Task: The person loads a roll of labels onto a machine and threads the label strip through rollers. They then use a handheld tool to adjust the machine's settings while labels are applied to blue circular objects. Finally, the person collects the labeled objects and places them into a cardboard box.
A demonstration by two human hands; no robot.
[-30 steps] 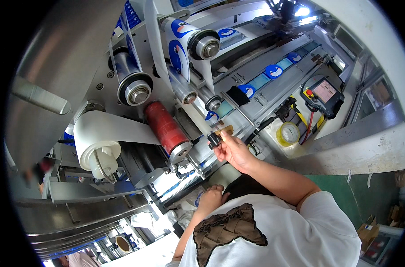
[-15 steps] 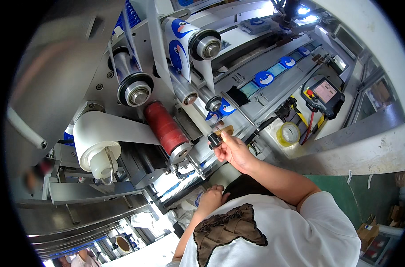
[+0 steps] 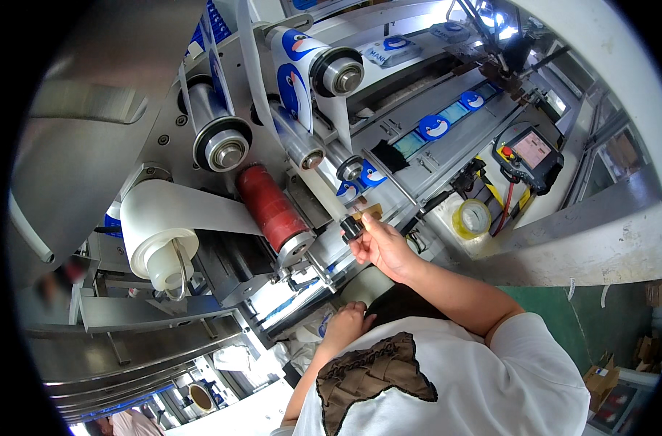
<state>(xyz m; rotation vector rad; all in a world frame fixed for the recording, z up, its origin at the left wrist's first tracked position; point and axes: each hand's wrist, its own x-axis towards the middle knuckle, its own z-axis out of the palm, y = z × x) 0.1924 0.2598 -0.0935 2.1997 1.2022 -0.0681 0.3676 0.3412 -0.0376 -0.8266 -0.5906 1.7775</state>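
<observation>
The person is wearing a white, short-sleeved T-shirt [image 3: 491, 378]. On its front, 1 large brown patch [image 3: 371, 381] is displaying a plaited texture, an irregular, pointed outline and a dark stitched border; dark, letter-like stitching [image 3: 360, 357] is running along its upper part. The right sleeve [image 3: 542, 345] is ending above the elbow. Black cloth [image 3: 407, 304] is showing past the shirt's hem. The 2 hands, right [image 3: 380, 247] and left [image 3: 347, 323], are appearing bare.

Green floor [image 3: 545, 312] at lower right, bright light [image 3: 507, 33] near the top
</observation>
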